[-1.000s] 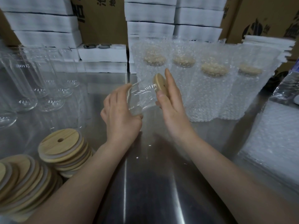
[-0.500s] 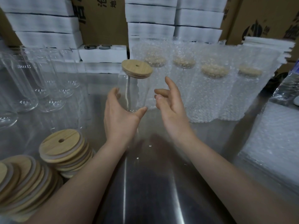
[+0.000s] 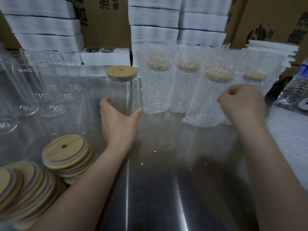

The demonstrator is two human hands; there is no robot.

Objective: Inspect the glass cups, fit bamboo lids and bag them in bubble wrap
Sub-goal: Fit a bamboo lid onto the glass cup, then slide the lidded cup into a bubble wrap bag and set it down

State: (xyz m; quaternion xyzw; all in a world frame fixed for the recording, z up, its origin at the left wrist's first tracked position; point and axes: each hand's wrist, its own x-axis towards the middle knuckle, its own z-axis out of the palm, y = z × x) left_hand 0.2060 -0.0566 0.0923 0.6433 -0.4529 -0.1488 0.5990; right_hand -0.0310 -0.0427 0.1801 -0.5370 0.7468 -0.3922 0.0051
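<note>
Far to the left of the left grip stands a cluster of clear, empty, lidless glass cups (image 3: pixel 30 90) on the shiny steel worktop (image 3: pixel 166 180); they overlap and reflect so much that I cannot count them. Below and to the left of that grip lie two slumped stacks of round bamboo lids with straw holes (image 3: pixel 65 154), each too fanned to count.

The left hand (image 3: pixel 118 124) wraps the base of one upright clear glass cup (image 3: pixel 124 95), thumb on its right side, fingers curled round its left; this grip is spread around the glass and touching it. On the cup's mouth, above the grip, sits one round bamboo lid with a centre hole (image 3: pixel 122 72), level and seated.

Between the two grips stand four cups sleeved in white bubble-wrap bags (image 3: pixel 156 84), each showing a pale lid through the wrap. The third leans.

The right hand (image 3: pixel 243 102) is curled, fingertips pressed together in front of the third and fourth bags; I cannot tell whether it pinches any wrap.

Right of that grip lie flat bubble-wrap bags (image 3: pixel 290 130) and one clear plastic water bottle (image 3: pixel 295 87). Behind everything rise white foam trays (image 3: pixel 45 25) and brown cardboard boxes (image 3: pixel 270 19).
</note>
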